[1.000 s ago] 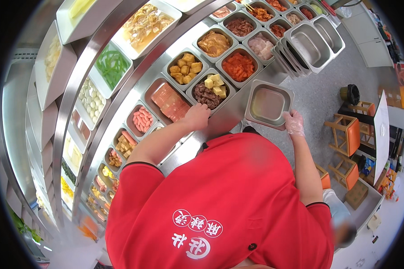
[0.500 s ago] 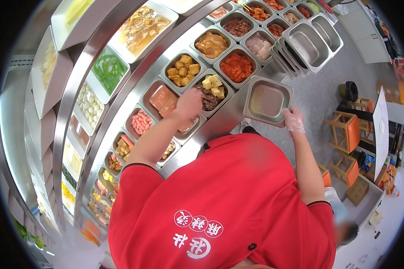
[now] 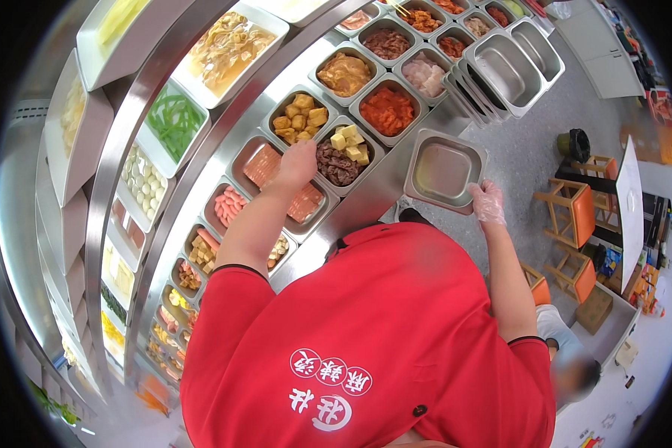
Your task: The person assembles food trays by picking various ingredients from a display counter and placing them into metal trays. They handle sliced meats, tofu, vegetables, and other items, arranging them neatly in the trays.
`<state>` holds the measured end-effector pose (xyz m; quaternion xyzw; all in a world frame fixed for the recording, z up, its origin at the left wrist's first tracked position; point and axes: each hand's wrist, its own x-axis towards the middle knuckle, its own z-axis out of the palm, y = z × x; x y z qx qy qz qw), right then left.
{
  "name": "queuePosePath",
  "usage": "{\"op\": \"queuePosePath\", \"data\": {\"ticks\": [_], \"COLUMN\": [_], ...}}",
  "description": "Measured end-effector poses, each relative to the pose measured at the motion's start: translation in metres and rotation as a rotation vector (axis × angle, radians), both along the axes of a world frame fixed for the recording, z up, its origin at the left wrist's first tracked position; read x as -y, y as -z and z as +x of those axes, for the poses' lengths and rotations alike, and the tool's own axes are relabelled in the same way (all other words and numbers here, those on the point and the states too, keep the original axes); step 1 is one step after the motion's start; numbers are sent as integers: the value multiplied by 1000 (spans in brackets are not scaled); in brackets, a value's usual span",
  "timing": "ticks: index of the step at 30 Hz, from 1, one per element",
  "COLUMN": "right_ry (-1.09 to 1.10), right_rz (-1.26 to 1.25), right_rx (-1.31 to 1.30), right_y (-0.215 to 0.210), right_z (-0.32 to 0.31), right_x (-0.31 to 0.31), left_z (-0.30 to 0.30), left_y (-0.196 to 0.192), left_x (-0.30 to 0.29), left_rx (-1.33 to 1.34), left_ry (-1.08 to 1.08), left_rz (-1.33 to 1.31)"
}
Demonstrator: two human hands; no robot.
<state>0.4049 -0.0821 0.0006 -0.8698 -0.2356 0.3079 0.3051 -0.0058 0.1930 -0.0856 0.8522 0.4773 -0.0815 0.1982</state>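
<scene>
My right hand (image 3: 488, 202), in a clear plastic glove, grips the corner of a shallow metal pan (image 3: 416, 184) beside the counter edge. The pan's inside has a faint yellowish tint. My bare left hand (image 3: 299, 162) is over the corner where several food pans meet; its fingertips are hidden. Just beyond it are golden fried tofu puffs (image 3: 300, 118). To its right, a pan holds dark meat pieces (image 3: 337, 165) with pale yellow cubes (image 3: 350, 142) on top. Pink meat slices (image 3: 262, 166) lie under and beside my left wrist.
Farther along stand pans of orange-red food (image 3: 387, 112) and pale meat (image 3: 424, 75). Stacked metal pans (image 3: 509, 71) overhang the counter edge. Left are shelves with green strips (image 3: 175, 119) and white eggs (image 3: 143, 181). Orange stools (image 3: 573, 213) and another person (image 3: 567, 347) are at right.
My left hand has shifted left, away from the dark meat and yellow cubes, toward the tofu puffs and pink slices. My right hand keeps hold of the pan, almost still.
</scene>
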Motion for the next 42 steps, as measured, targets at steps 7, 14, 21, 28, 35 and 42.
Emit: {"op": "queuePosePath", "data": {"ticks": [7,14,21,28,35,42], "right_ry": [13,-53,-47,11,23,-1], "right_rz": [11,-81,-105,-62,-41,-55], "right_rx": [-83,24,74,-26,-39,-54], "right_y": [-9,-16,-16,-21,-7,-2], "right_z": [-8,-6,-9,-11,-7,-6], "right_x": [-11,-18,-18,-9,0,9], "left_z": [0,2,13,18,22,33], "left_y": [-1,-5,-16,-18,-19,-32], "left_x": [3,-2,-7,-11,-12,-6], "left_rx": [11,13,-34,-27,12,183], "left_ry": [-12,-53,-45,-29,-14,21], "left_rz": [9,-2,-33,3,25,71]}}
